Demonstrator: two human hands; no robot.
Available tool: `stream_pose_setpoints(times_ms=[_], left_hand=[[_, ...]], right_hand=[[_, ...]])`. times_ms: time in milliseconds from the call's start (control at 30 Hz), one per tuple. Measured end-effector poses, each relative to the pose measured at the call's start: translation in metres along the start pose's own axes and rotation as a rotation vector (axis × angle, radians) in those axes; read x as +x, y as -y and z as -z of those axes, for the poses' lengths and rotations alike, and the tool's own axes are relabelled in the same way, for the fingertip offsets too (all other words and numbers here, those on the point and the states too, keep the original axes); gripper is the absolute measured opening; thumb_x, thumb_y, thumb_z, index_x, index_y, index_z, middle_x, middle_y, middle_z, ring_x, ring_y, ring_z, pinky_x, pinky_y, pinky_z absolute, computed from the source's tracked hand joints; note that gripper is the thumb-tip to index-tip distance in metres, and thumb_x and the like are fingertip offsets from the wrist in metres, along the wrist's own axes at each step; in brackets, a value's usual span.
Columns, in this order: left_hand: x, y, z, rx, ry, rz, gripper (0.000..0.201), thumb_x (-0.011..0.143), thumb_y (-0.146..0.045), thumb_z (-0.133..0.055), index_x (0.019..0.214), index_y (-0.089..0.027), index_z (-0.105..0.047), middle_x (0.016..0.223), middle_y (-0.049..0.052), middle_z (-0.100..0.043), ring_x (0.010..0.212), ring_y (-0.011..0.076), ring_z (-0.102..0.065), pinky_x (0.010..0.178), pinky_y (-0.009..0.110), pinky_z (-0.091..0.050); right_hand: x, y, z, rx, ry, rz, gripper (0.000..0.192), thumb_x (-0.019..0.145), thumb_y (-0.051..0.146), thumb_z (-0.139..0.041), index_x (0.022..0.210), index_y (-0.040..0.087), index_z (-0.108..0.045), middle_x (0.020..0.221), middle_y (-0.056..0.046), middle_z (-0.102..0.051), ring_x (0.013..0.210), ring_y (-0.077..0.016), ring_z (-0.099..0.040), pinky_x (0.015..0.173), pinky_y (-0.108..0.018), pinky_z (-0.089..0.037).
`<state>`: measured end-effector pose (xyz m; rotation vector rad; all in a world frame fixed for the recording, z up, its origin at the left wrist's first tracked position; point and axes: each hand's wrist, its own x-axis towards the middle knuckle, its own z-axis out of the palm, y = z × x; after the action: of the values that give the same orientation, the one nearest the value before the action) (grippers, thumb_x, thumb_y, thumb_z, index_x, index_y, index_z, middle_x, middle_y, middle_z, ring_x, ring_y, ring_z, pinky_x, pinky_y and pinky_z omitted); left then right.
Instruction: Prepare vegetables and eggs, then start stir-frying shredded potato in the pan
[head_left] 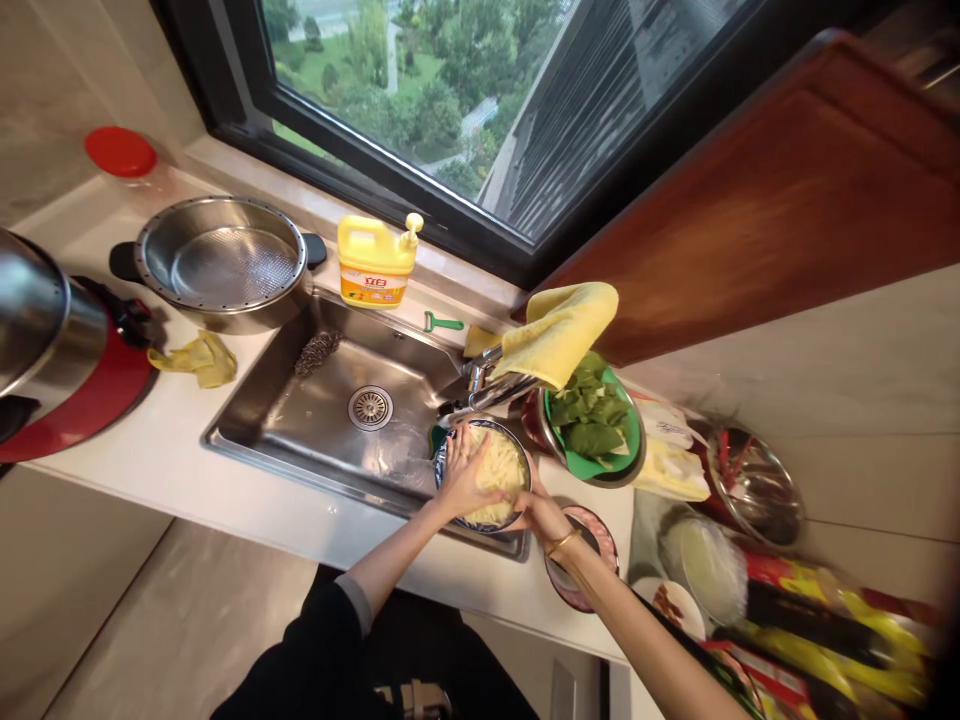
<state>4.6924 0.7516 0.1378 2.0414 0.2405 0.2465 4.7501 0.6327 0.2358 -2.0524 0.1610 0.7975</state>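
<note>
A bowl with a blue-patterned rim (491,424) is over the right end of the metal sink (281,425). Pale yellow shredded potato (505,468) fills it. My left hand (465,478) lies across the potato at the bowl's left side, fingers spread and thumb apart. On the opposite side my right hand (534,502) grips the bowl's edge, with a bracelet at the wrist; some of its fingers are hidden by the bowl. Water glistens on the sink floor left of the bowl. Just above the bowl is the faucet (480,400), with a yellow cloth (559,330) draped over it.
Behind the sink stand a yellow detergent bottle (375,265) and a green peeler (444,322). A steel pot (225,255) and yellow gloves (196,360) lie left. Right are leafy greens (592,415) in a green basket, a plate (581,590), a steel bowl (772,490) and packages.
</note>
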Motion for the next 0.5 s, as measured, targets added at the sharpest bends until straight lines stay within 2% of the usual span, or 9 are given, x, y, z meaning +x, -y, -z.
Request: stream_pose_setpoints(times_ms=[300, 500], left_hand=[[0.0, -0.004, -0.007, -0.028, -0.027, -0.002, 0.105, 0.062, -0.07, -0.059, 0.145, -0.021, -0.017, 0.153, 0.013, 0.001, 0.138, 0.0348, 0.009, 0.11, 0.055, 0.0], [0.001, -0.006, -0.014, -0.029, -0.063, -0.019, 0.108, 0.061, -0.067, -0.063, 0.146, -0.02, -0.015, 0.153, 0.013, 0.0, 0.138, 0.0356, 0.009, 0.11, 0.055, -0.001]], right_hand=[[-0.004, 0.003, 0.002, 0.084, 0.058, 0.03, 0.078, 0.044, 0.015, -0.047, 0.122, 0.022, -0.051, 0.113, -0.009, -0.062, 0.077, -0.0239, -0.065, 0.048, -0.025, -0.052], [-0.005, 0.01, 0.007, 0.104, 0.074, 0.052, 0.083, 0.042, 0.014, -0.047, 0.123, 0.031, -0.049, 0.111, -0.004, -0.064, 0.078, -0.0253, -0.066, 0.049, -0.028, -0.053]])
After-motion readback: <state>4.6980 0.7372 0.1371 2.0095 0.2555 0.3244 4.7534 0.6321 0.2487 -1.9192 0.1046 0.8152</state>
